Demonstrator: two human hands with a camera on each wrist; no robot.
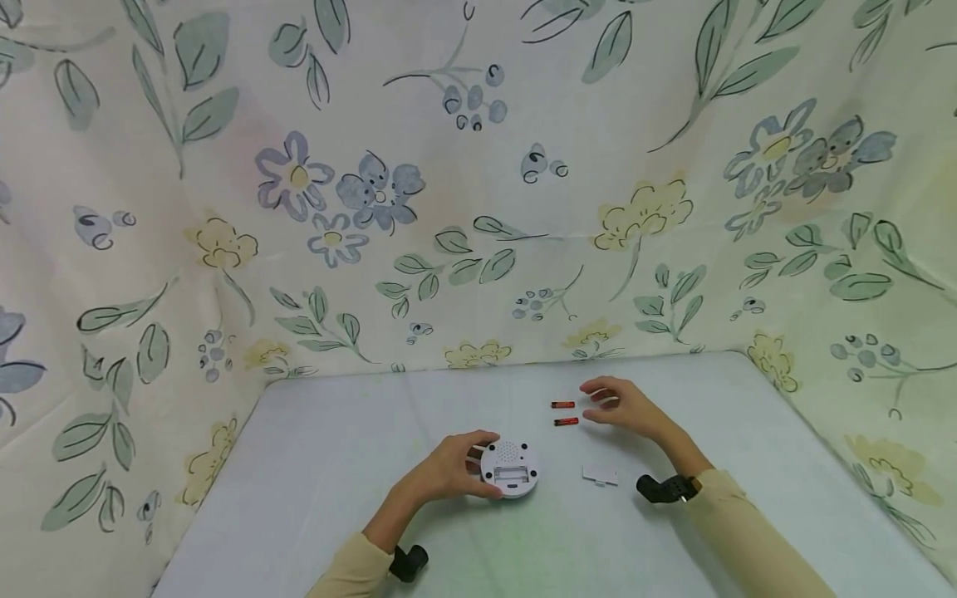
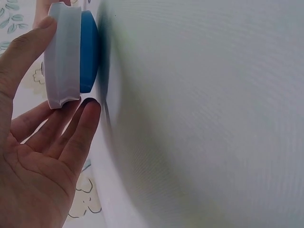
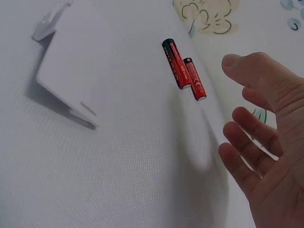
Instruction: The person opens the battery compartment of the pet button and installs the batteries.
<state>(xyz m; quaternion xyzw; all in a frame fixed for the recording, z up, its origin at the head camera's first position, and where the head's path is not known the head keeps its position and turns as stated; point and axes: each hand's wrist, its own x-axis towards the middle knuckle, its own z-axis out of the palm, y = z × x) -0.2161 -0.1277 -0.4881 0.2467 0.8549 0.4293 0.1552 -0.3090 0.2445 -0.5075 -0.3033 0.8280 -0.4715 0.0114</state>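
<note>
My left hand [image 1: 450, 468] grips a round white device [image 1: 509, 453] by its left edge, thumb on the near side and fingers on the far side. Its battery compartment [image 1: 512, 476] faces up, uncovered. The left wrist view shows a blue face [image 2: 89, 52] on the device's underside, close to the table. My right hand [image 1: 626, 407] hovers just right of two red-and-black batteries, with loosely bent fingers holding nothing. The farther battery [image 1: 563, 405] and the nearer battery [image 1: 566, 422] lie side by side. In the right wrist view, a gap separates the fingers from both batteries [image 3: 175, 64].
A white battery cover [image 1: 601, 475] lies on the white-covered table [image 1: 329, 448], right of the device and nearer than the batteries. Behind the table hangs a floral cloth [image 1: 478, 208]. Each wrist wears a black camera [image 1: 665, 488].
</note>
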